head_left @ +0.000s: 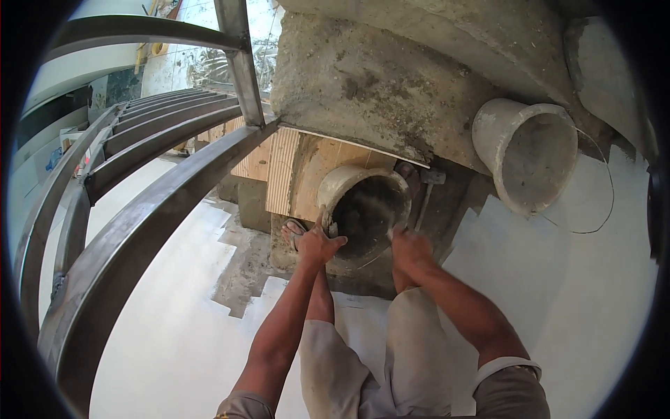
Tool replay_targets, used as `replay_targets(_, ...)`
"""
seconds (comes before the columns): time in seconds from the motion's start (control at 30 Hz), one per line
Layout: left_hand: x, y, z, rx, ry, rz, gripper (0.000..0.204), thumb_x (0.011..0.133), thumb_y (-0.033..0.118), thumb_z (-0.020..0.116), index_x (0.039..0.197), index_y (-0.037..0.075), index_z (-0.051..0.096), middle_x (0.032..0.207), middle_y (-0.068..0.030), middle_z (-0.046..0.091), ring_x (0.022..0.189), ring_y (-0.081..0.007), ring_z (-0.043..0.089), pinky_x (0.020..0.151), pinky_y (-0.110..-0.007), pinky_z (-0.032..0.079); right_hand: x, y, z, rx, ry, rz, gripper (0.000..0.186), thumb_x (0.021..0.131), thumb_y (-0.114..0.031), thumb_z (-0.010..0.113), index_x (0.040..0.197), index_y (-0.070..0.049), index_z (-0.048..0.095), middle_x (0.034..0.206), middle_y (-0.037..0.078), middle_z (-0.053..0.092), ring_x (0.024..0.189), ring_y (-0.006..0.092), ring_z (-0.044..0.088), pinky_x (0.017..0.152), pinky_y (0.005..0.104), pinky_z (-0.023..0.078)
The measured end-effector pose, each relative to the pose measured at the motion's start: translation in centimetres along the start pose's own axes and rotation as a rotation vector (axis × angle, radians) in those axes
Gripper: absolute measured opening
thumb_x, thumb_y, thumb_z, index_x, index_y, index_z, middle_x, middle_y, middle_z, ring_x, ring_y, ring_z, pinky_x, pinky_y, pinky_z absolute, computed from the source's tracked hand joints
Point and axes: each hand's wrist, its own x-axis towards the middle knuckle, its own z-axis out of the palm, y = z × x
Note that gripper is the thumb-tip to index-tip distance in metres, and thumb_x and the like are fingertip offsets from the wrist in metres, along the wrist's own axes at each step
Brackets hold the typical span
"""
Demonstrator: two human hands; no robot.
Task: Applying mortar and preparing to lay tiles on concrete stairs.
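A mortar-crusted bucket (329, 187) stands tilted between my feet, its mouth facing me. Dark grey wet mix (363, 216) lies inside it, partly blurred. My left hand (319, 246) grips the bucket's near left rim, thumb stuck out toward the mouth. By the right side of the rim, my right hand (412, 250) is closed in a fist. Its fingers are slightly blurred, and whatever they hold is hidden. Just right of the bucket is a hammer (434, 177), its handle pointing down toward my right hand.
Bare metal railing (160, 199) curves along the left. Wood-look tiles (307, 171) and ribbed tile pieces line the step behind the bucket. A rough concrete step (377, 84) rises beyond. At right, another bucket (488, 133) lies tilted with its wire handle out. My sandalled foot (292, 227) is close by.
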Motion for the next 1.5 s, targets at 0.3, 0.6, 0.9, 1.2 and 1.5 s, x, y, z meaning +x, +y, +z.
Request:
replay_targets(0.3, 0.1, 0.9, -0.1, -0.204, -0.05, -0.034, 0.112, 0.07, 0.055, 0.082, 0.162, 0.015, 0.032, 0.143, -0.0481, 0.036, 0.139, -0.0615, 0.03, 0.12, -0.059, 0.02, 2.0, -6.7, 7.3, -0.054, 0.252, 0.111, 0.016, 0.092, -0.011, 0.058, 0.1, 0.002, 0.063, 0.082, 0.017, 0.074, 0.081, 0.0349, 0.076, 0.065, 0.0436, 0.061)
replay_targets(0.6, -1.6, -0.3, 2.2, -0.255, -0.008, -0.05, 0.107, 0.071, 0.054, 0.084, 0.159, 0.014, 0.038, 0.156, -0.0515, 0.01, 0.15, -0.0628, 0.002, 0.125, -0.061, 0.008, 4.1, 1.0, 2.3, 0.03, -0.034, 0.121, 0.031, 0.092, -0.01, 0.06, 0.12, 0.003, 0.065, 0.101, 0.023, 0.075, 0.097, 0.0371, 0.075, 0.074, 0.0444, 0.063)
replay_targets(0.9, -0.4, -0.6, 2.6, -0.028, 0.078, -0.008, 0.104, 0.071, 0.047, 0.078, 0.162, 0.022, 0.033, 0.116, -0.0329, 0.064, 0.116, -0.0484, 0.058, 0.109, -0.049, 0.04, -0.4, -2.2, 0.1, 0.699, -0.293, 0.317, 0.057, 0.08, -0.021, 0.072, 0.131, 0.003, 0.061, 0.118, 0.026, 0.068, 0.11, 0.0348, 0.069, 0.086, 0.0388, 0.059)
replay_targets(1.2, 1.6, -2.3, 2.0, -0.177, -0.034, -0.029, 0.098, 0.07, 0.052, 0.079, 0.156, 0.018, 0.045, 0.143, -0.0546, 0.032, 0.144, -0.0677, 0.017, 0.126, -0.058, 0.007, 4.1, -1.5, 10.6, 0.772, -0.43, 0.172, 0.061, 0.081, -0.016, 0.07, 0.137, 0.003, 0.053, 0.095, 0.025, 0.071, 0.068, 0.0315, 0.072, 0.061, 0.0439, 0.055)
replay_targets(1.5, 1.5, -3.2, 3.5, -0.11, 0.131, -0.05, 0.08, 0.073, 0.049, 0.076, 0.133, -0.002, 0.061, 0.113, -0.0329, 0.07, 0.111, -0.046, 0.068, 0.1, -0.05, 0.051, 5.6, -2.4, 9.3, 0.749, -0.463, 0.024, 0.055, 0.081, -0.016, 0.071, 0.129, 0.004, 0.052, 0.092, 0.021, 0.067, 0.073, 0.0322, 0.069, 0.068, 0.0434, 0.055)
